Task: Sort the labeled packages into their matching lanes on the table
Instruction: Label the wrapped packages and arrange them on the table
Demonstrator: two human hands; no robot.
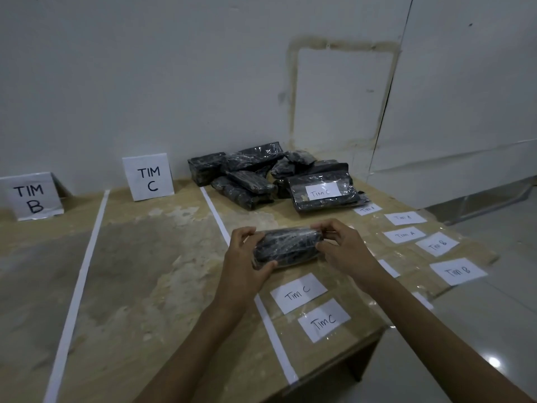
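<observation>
Beside tape [215, 214], left grip [242, 257] and right grip [345, 248] clasp one package [287, 245].

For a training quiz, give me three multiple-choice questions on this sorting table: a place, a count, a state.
1. The pile of black packages lies: A in the TIM B lane; B right of the TIM C sign; C on the floor.
2. Standing signs: A two; B one; C four.
3. The nearest package is: A untouched; B in one hand; C in both hands.
B, across the tape from that sign; A, TIM B sign and TIM C; C, left hand and right hand grip its ends.
</observation>
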